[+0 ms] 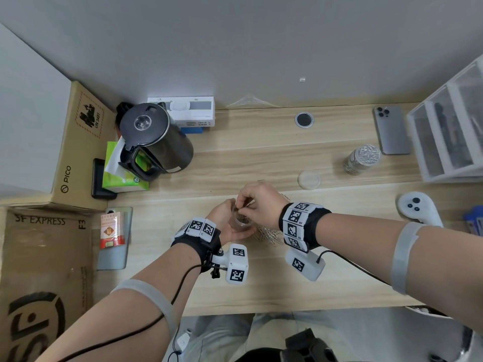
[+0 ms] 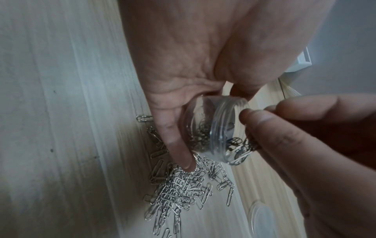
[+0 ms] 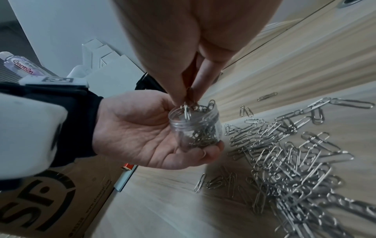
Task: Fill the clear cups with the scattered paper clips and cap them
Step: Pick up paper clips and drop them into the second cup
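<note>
Left hand [image 3: 142, 133] cradles an upright clear cup [image 3: 196, 127], mouth up; right hand [image 1: 257, 202] directly above pinches paper clips [image 3: 186, 111] at its rim; loose pile [image 3: 295, 161] lies rightward on the desk [image 1: 261, 283]

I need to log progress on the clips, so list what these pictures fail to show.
- Head view: the held cup is mostly hidden by the left hand and right hand; its fill level is unreadable there.
- Head view: the far cup is too small to tell whether it is capped.
- Right wrist view: the clip pile runs off the edge; no count.
- Left wrist view: the lid is cut off at the bottom.
</note>
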`<state>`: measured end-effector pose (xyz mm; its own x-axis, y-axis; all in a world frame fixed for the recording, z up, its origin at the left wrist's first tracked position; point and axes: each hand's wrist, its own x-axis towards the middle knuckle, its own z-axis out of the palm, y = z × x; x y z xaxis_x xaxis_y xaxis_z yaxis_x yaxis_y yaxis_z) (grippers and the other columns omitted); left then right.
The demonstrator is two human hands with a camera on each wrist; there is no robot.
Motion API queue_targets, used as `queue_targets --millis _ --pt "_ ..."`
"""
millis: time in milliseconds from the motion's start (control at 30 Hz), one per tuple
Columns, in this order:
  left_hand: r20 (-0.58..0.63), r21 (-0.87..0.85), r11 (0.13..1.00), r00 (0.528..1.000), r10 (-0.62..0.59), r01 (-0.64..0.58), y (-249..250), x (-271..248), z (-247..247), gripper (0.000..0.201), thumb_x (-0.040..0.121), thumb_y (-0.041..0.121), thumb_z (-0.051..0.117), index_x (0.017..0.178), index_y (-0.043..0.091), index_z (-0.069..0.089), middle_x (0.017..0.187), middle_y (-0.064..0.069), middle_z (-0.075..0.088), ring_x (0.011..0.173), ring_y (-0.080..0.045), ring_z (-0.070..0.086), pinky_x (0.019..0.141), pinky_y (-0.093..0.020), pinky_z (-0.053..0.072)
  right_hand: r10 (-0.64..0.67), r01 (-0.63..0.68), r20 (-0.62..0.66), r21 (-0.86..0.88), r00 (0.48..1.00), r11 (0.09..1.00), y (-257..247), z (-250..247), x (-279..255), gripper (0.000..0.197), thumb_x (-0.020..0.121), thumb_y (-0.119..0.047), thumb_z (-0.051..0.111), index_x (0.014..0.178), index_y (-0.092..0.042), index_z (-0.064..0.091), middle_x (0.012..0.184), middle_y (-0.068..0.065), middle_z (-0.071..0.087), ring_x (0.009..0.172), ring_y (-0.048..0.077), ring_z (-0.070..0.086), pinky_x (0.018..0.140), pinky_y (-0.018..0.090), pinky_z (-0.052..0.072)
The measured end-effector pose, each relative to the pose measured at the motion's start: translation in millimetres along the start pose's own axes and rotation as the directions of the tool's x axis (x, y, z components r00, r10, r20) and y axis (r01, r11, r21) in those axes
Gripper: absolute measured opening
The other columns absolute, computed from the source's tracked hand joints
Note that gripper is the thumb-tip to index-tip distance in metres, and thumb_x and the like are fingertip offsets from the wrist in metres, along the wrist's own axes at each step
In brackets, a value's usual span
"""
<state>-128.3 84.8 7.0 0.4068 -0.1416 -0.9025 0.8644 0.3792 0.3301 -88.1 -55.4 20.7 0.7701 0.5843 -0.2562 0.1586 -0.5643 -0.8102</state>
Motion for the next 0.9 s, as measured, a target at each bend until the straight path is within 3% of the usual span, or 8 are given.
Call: queue_targets --millis 200,367,467,567,733,800,900 --pt "0.036 0.052 0.999 0.999 -0.003 0.001 -3 -2 1 0.034 0.103 0.032 0.044 0.119 0.008 0.061 0.107 -0.021 0.062 0.088 -0.037 0.064 0.079 -0.045 0.06 -0.011 0.024 -0.132 0.099 0.991 0.995 -4 4 -2 0.014 0.079 0.0 0.07 0.08 -0.014 0.067 0.089 -0.003 0.063 0.087 0.015 0.063 0.08 0.037 0.056" --pt "0.013 0.084 0.996 0.999 0.036 -0.037 -2 -3 0 0.03 0.103 0.029 0.043 0.107 0.009 0.064 0.077 -0.014 0.068 0.073 -0.031 0.066 0.072 -0.041 0.06 -0.062 0.069 -0.125 0.052 0.99 0.996 -10 3 -6 0.007 0.084 -0.011 0.067 0.086 -0.017 0.066 0.089 -0.005 0.065 0.086 0.012 0.062 0.081 0.032 0.054" --pt "-0.022 0.078 0.997 1.0 0.018 -0.016 -1 -6 -3 0.037 0.104 0.035 0.038 0.114 0.008 0.061 0.083 -0.02 0.069 0.07 -0.035 0.068 0.062 -0.036 0.059 -0.038 0.047 -0.185 0.045 0.982 0.998 -5 -3 -3 0.011 0.089 -0.013 0.061 0.094 -0.022 0.064 0.092 -0.008 0.064 0.087 0.01 0.062 0.079 0.027 0.054" --pt "-0.075 0.053 0.999 0.997 0.015 -0.011 -3 -7 -13 0.044 0.104 0.039 0.036 0.113 0.002 0.06 0.084 -0.022 0.067 0.067 -0.035 0.068 0.051 -0.031 0.057 0.047 -0.067 -0.206 -0.095 0.977 0.993 18 -18 3 0.017 0.091 -0.012 0.055 0.103 -0.023 0.063 0.103 -0.007 0.062 0.093 0.011 0.061 0.084 0.027 0.053" --pt "-0.14 0.01 0.999 0.989 0.043 -0.042 -10 -9 -40 0.037 0.105 0.037 0.037 0.111 0.006 0.056 0.09 -0.022 0.07 0.072 -0.037 0.069 0.06 -0.035 0.055 0.268 -0.286 -0.101 -0.373 0.958 0.883 64 -27 14 0.037 0.088 -0.003 0.047 0.12 -0.018 0.06 0.119 0.001 0.053 0.104 0.024 0.058 0.089 0.033 0.048" --pt "-0.162 -0.005 0.999 0.986 0.043 -0.045 -15 -11 -54 0.036 0.105 0.037 0.037 0.109 0.007 0.057 0.097 -0.023 0.069 0.073 -0.037 0.068 0.062 -0.036 0.054 0.258 -0.271 -0.089 -0.406 0.962 0.873 68 -22 25 0.037 0.089 -0.007 0.047 0.123 -0.016 0.059 0.121 0.002 0.054 0.108 0.026 0.056 0.095 0.038 0.048" --pt "-0.197 -0.025 0.999 0.98 0.035 -0.041 -23 -14 -72 0.036 0.105 0.037 0.037 0.106 0.008 0.058 0.09 -0.019 0.068 0.073 -0.037 0.068 0.064 -0.036 0.053 0.212 -0.2 -0.021 -0.437 0.977 0.877 64 -10 45 0.039 0.09 -0.018 0.051 0.128 -0.012 0.055 0.125 0.006 0.053 0.116 0.028 0.051 0.1 0.04 0.044"
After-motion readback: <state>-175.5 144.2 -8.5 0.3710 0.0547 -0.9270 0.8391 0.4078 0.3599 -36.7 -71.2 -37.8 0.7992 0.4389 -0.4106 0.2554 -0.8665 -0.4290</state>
